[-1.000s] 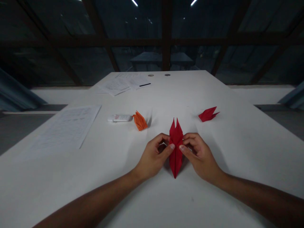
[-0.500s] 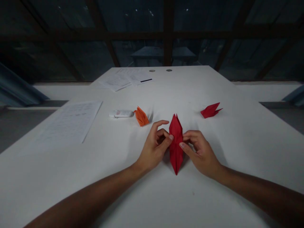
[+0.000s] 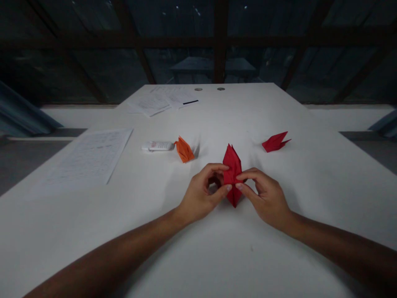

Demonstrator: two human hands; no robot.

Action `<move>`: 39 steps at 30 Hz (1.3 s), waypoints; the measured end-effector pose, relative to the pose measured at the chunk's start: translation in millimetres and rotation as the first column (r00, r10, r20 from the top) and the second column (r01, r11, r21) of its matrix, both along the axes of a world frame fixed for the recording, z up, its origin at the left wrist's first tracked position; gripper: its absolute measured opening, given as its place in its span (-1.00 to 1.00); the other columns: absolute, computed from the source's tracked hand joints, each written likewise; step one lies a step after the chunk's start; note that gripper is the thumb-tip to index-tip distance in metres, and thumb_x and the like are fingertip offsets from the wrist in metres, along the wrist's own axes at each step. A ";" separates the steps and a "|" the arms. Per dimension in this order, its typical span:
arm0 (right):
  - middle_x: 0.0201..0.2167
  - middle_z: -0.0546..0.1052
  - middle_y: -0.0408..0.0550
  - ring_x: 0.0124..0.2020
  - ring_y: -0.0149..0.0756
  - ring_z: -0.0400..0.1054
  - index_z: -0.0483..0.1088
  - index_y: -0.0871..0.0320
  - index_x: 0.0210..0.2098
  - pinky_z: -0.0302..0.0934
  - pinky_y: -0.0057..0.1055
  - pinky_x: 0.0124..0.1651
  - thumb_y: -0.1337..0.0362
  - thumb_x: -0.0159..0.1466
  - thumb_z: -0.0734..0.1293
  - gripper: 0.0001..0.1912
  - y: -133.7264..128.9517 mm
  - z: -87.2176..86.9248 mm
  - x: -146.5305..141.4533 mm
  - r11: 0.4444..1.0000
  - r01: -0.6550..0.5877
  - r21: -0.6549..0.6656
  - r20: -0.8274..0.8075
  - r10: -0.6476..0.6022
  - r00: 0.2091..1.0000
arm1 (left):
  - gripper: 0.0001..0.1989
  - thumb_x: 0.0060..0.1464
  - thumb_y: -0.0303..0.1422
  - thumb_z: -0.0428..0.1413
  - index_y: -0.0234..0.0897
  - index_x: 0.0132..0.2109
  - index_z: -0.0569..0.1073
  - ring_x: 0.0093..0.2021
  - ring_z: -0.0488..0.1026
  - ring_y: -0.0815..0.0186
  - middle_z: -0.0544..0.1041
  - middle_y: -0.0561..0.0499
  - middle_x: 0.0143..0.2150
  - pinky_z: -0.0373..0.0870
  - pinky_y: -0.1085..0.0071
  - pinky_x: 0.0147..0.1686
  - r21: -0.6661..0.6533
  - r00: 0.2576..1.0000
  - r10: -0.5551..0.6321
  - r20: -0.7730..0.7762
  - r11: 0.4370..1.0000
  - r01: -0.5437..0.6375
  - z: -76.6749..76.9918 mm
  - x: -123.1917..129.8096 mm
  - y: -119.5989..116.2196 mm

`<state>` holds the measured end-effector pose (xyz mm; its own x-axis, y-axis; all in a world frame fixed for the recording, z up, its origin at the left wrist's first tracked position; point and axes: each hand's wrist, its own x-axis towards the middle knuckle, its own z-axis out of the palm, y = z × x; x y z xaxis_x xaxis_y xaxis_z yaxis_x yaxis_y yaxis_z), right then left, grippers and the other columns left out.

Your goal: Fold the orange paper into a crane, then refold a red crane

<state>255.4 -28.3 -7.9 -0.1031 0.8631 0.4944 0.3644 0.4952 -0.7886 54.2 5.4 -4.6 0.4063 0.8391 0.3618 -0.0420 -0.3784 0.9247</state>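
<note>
Between my hands is a folded red origami paper [image 3: 232, 163], pointed at its far and near ends and creased across the middle. My left hand [image 3: 204, 190] pinches its left edge, thumb on the near side of the crease and index finger on the upper face. From the right, my right hand [image 3: 266, 193] pinches the same paper at the crease between thumb and index finger. The fingers cover parts of both edges.
A folded orange paper piece [image 3: 185, 150] lies left of centre beside a white correction-tape-like object [image 3: 157, 146]. Another folded red paper piece [image 3: 275, 142] sits to the right. Printed sheets [image 3: 89, 157] lie on the left of the white table [image 3: 248, 256], with more papers [image 3: 151, 102] farther back.
The red paper, flat and long before, is now bent at its middle and looks shorter. Both hands have shifted their fingers onto the crease, and my left index finger has curled down onto the paper.
</note>
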 end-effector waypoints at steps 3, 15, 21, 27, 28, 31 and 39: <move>-0.20 0.55 -0.13 -0.15 -0.28 0.45 0.48 -0.04 -0.09 0.33 -0.31 -0.06 0.36 0.37 0.40 -0.83 1.7 0.7 1.3 0.995 -0.044 0.086 -0.013 0.045 0.999 | -0.72 0.19 -0.44 0.26 -0.25 0.04 0.46 -0.33 0.45 0.41 0.52 0.03 -0.27 0.44 0.45 -0.29 0.237 0.987 0.122 -0.101 0.967 -0.095 5.9 -1.5 -0.3; -0.16 0.51 -0.12 -0.21 -0.34 0.46 0.45 -0.02 -0.10 0.39 -0.36 -0.15 0.26 0.40 0.38 -0.92 -8.6 8.6 -5.5 0.910 -0.336 -0.241 -0.427 0.211 0.879 | -0.81 0.18 -0.58 0.23 -0.33 -0.06 0.52 -0.35 0.48 0.35 0.60 -0.01 -0.27 0.37 0.34 -0.36 0.955 0.894 0.397 -0.206 0.279 0.096 24.9 -22.9 8.4; -0.13 0.52 -0.15 -0.20 -0.37 0.47 0.43 -0.02 -0.07 0.39 -0.41 -0.13 0.25 0.30 0.47 -0.77 0.5 6.4 -6.2 0.842 -0.398 -0.365 -0.628 0.093 0.772 | -0.84 0.22 -0.54 0.19 -0.26 -0.07 0.53 -0.34 0.53 0.37 0.62 0.02 -0.22 0.43 0.39 -0.38 0.951 0.864 0.412 -0.290 0.225 0.211 28.8 -21.2 4.1; -0.24 0.54 -0.15 -0.24 -0.30 0.44 0.43 0.00 -0.07 0.39 -0.32 -0.12 0.22 0.17 0.54 -0.63 10.2 1.8 -5.9 0.844 -0.361 -0.396 -0.659 0.012 0.752 | -0.65 0.13 -0.52 0.24 -0.25 0.05 0.44 -0.01 0.52 0.20 0.54 -0.13 -0.03 0.56 0.26 -0.03 0.739 0.938 0.248 -0.243 0.674 0.014 12.1 -13.0 -2.7; -0.24 0.54 -0.14 -0.23 -0.28 0.45 0.43 0.00 -0.07 0.39 -0.30 -0.11 0.21 0.16 0.54 -0.63 10.8 1.2 -6.1 0.851 -0.345 -0.396 -0.648 0.007 0.761 | -0.64 0.12 -0.50 0.25 -0.23 0.05 0.43 0.00 0.50 0.19 0.52 -0.12 -0.03 0.56 0.25 -0.01 0.669 0.949 0.232 -0.215 0.742 -0.029 10.8 -11.0 -3.9; -0.16 0.53 -0.11 -0.19 -0.27 0.45 0.43 0.01 -0.09 0.39 -0.27 -0.09 0.22 0.18 0.51 -0.68 12.1 -2.5 -6.3 0.872 -0.300 -0.388 -0.595 0.012 0.803 | -0.66 0.14 -0.47 0.26 -0.19 0.03 0.39 -0.04 0.51 0.25 0.44 -0.08 0.00 0.60 0.27 -0.07 0.381 0.979 0.194 -0.062 0.911 -0.157 7.8 -3.0 -7.0; -0.23 0.49 -0.16 -0.22 -0.32 0.44 0.42 0.07 -0.20 0.35 -0.31 -0.10 0.34 0.17 0.48 -0.77 15.0 -10.7 -6.1 0.880 -0.277 -0.386 -0.550 0.022 0.835 | -0.56 0.09 -0.49 0.29 -0.16 0.02 0.27 -0.04 0.54 0.33 0.46 0.01 -0.05 0.60 0.40 -0.13 -0.224 0.982 0.132 0.138 0.970 -0.099 8.2 10.6 -13.1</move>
<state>249.3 -13.3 -18.6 -0.0906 0.9919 0.0896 -0.2080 0.0691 -0.9757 64.8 -7.7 3.5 0.2572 0.9416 0.2173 -0.1548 -0.1818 0.9711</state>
